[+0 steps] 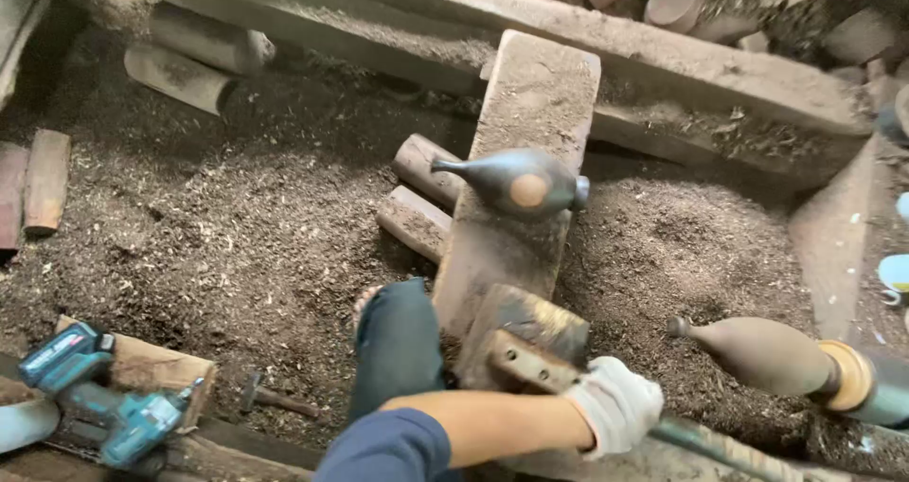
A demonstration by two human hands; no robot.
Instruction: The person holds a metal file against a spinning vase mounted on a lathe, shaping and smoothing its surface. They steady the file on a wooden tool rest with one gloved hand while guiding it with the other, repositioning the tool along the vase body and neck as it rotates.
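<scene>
One hand (615,404), in a white cloth glove with a bare forearm and a dark blue sleeve behind it, is closed round a long grey metal tool handle (720,447) that runs off toward the lower right corner of the view. Which hand it is cannot be told for sure; by the way the arm comes in from the lower left it reads as the left, and the other hand is out of sight. The gloved hand rests just beside a worn wooden block with a metal plate (524,342) that sits at the near end of a broad, dusty wooden plank (530,132).

Above the middle of that plank a dark, bottle-shaped turned wooden piece (516,184) lies on its side, its thin neck pointing left and a pale round patch on its belly. A second, browner turned wooden piece (762,354) of like shape lies to the right of the gloved hand, its wide end against a pale wooden disc (849,376).

The floor (237,226) is covered in wood shavings. Short round logs (194,61) lie at the far left. A teal cordless drill (99,397) lies at the lower left, with a small hammer (275,399) near it. A knee in dark trousers (398,345) is just left of the plank.
</scene>
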